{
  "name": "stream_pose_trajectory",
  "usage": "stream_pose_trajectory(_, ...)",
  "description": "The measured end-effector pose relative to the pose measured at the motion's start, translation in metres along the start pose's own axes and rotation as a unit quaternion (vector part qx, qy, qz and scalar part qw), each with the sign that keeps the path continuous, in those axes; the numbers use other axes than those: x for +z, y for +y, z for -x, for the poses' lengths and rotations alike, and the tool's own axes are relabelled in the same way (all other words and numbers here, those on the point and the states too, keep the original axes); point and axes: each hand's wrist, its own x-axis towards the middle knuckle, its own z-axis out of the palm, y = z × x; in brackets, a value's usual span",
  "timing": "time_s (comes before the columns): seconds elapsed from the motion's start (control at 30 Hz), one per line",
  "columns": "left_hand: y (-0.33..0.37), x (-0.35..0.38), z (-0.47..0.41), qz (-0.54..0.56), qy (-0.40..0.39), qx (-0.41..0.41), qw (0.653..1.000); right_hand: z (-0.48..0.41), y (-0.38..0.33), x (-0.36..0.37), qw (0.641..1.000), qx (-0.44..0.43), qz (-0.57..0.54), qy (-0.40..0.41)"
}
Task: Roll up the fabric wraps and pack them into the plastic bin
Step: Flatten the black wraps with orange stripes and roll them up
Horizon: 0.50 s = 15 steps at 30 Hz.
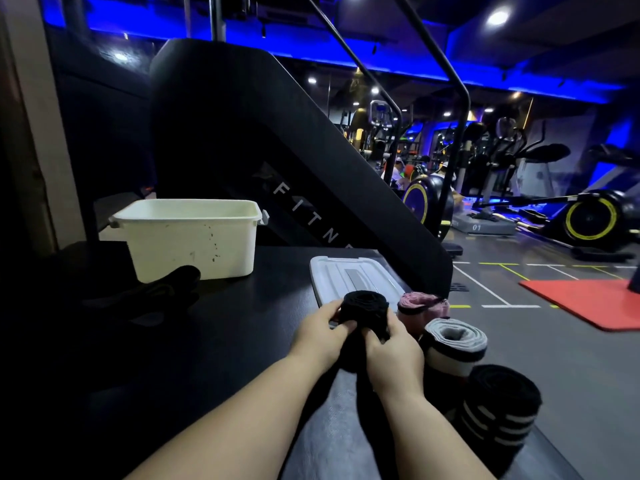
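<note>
Both hands hold a rolled black fabric wrap [364, 309] upright over the dark platform. My left hand [320, 336] grips its left side, and my right hand [393, 353] pinches its right side and loose tail. Three finished rolls stand to the right: a pink one [420, 308], a grey and black one [453, 344], and a black one with white stripes [497, 407]. The white plastic bin [188, 237] stands open at the back left. An unrolled black wrap [162, 289] lies in front of the bin.
The bin's grey lid [353, 277] lies flat just beyond my hands. A slanted black machine panel [263, 161] rises behind the platform. To the right the platform drops off to the gym floor, with a red mat [588, 301] and exercise bikes [588, 216].
</note>
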Motion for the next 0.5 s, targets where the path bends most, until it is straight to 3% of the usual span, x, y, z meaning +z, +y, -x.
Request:
stream_pose_trajectory(0.23, 0.005, 0.0, 0.008, -0.02, 0.03, -0.027, 0.999, 0.007, -0.004, 0.001, 0.998, -0.023, 0.049, 0.017)
stream_pose_trajectory(0.5, 0.001, -0.064, 0.037, -0.085, 0.068, -0.03, 0.994, 0.035, -0.014, 0.005, 0.974, -0.183, 0.124, 0.051)
